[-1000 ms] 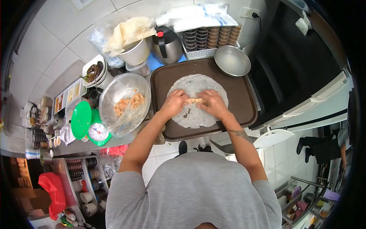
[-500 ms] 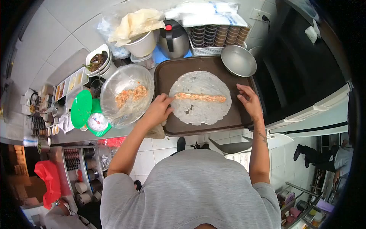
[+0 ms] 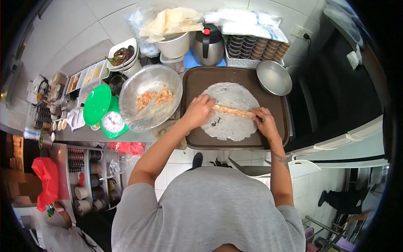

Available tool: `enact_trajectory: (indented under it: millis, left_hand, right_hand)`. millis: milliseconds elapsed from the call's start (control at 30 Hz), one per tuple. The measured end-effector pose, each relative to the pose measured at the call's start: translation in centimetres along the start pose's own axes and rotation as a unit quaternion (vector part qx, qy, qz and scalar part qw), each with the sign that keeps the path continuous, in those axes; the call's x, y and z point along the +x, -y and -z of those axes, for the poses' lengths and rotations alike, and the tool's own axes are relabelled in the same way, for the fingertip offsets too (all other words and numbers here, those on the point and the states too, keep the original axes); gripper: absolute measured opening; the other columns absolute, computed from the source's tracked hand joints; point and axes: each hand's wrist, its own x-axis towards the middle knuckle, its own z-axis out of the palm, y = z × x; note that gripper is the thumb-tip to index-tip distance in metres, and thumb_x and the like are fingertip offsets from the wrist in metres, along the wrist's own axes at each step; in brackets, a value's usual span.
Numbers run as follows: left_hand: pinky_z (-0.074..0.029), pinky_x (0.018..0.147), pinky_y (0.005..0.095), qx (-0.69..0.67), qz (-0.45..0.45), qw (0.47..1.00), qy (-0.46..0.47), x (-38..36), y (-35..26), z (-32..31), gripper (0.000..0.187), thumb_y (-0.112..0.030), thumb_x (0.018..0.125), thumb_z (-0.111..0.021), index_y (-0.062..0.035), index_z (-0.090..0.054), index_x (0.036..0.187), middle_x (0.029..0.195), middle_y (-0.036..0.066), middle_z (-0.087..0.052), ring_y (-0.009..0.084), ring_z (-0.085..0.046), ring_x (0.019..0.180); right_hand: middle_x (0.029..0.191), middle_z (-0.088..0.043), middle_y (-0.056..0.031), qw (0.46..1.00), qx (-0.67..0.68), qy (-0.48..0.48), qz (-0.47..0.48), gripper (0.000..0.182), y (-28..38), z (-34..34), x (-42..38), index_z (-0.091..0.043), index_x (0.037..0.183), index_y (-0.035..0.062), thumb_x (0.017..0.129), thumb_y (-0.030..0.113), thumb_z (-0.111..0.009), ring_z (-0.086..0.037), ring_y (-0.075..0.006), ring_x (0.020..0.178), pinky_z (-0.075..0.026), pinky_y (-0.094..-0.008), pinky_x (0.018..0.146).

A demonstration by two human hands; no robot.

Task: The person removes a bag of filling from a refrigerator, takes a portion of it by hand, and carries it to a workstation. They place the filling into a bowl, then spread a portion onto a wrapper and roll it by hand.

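A round, translucent wrapper sheet (image 3: 228, 130) lies flat on a brown tray (image 3: 195, 140), with a small tear at its lower left. Across its middle runs a strip of orange, minced-looking filling (image 3: 233, 111). At the strip's left end, my left hand (image 3: 200, 111) has its fingers bent together on the filling. My right hand (image 3: 265, 122) pinches the right end, thumb below and fingers above. The fingertips partly cover both ends. Left of the tray stands a bowl (image 3: 130, 101) lined with clear plastic, with more of this filling (image 3: 155, 98) inside.
An empty metal bowl (image 3: 274, 78) rests on the tray's back right corner. Behind the tray are a steel jug (image 3: 214, 50), a white tub (image 3: 174, 45) and stacked small cups (image 3: 256, 49). A green scale (image 3: 112, 122) stands at left. Other people are partly visible at both lower edges.
My left hand has moved from beside the wrapper onto the filling's left end. My right hand has come in from the tray's right side and closed on the right end. The view has shifted slightly.
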Motion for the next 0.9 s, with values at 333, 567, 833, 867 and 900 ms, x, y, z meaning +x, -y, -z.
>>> enact_trajectory:
  millis: [333,567,833,867,900]
  left_hand:
    - [-0.043,0.090,0.0410,-0.001,-0.021,0.996,0.085,1.1,2.1,-0.5,0.039,-0.003,0.075,-0.063,-0.0079,-0.058,0.114,0.104,0.013,-0.055,0.0313,-0.052,0.104]
    - [-0.045,0.086,0.0445,-0.023,0.042,0.999,0.022,0.3,2.0,-1.8,0.037,0.006,0.072,-0.056,-0.0004,-0.052,0.108,0.104,0.019,-0.054,0.0371,-0.053,0.104]
    - [-0.046,0.080,0.0462,-0.089,0.094,0.987,-0.099,-0.2,1.1,-2.5,0.038,0.013,0.068,-0.054,-0.0007,-0.051,0.103,0.100,0.019,-0.053,0.0408,-0.054,0.097]
    - [-0.046,0.080,0.0460,-0.100,0.102,0.985,-0.101,-0.5,1.1,-2.9,0.036,0.013,0.068,-0.054,-0.0011,-0.052,0.101,0.099,0.018,-0.053,0.0402,-0.054,0.096]
    - [-0.046,0.079,0.0458,-0.111,0.106,0.983,-0.103,-0.5,1.1,-2.7,0.035,0.013,0.068,-0.054,-0.0014,-0.054,0.100,0.098,0.018,-0.053,0.0396,-0.055,0.096]
  right_hand:
    - [0.107,-0.062,-0.0103,0.999,-0.023,0.042,0.018,0.041,1.4,-2.4,1.7,-0.063,0.115,0.0062,0.077,0.016,-0.071,-0.056,-0.0298,0.102,-0.043,-0.0393,0.091]
    - [0.102,-0.064,-0.0086,0.995,0.018,-0.023,0.095,0.025,5.6,-6.3,4.9,-0.069,0.101,0.0061,0.077,0.014,-0.069,-0.057,-0.0276,0.100,-0.044,-0.0389,0.088]
    - [0.097,-0.064,-0.0097,0.997,0.009,0.007,0.077,0.023,6.1,-10.4,6.2,-0.069,0.100,0.0070,0.078,0.012,-0.067,-0.058,-0.0290,0.092,-0.046,-0.0391,0.083]
    - [0.097,-0.064,-0.0101,0.996,0.010,0.016,0.084,0.023,6.4,-10.0,6.2,-0.069,0.101,0.0069,0.078,0.011,-0.067,-0.058,-0.0296,0.092,-0.046,-0.0390,0.083]
    - [0.097,-0.064,-0.0106,0.996,0.009,0.021,0.091,0.024,6.8,-9.4,6.4,-0.068,0.103,0.0067,0.079,0.011,-0.066,-0.058,-0.0301,0.092,-0.046,-0.0389,0.083]
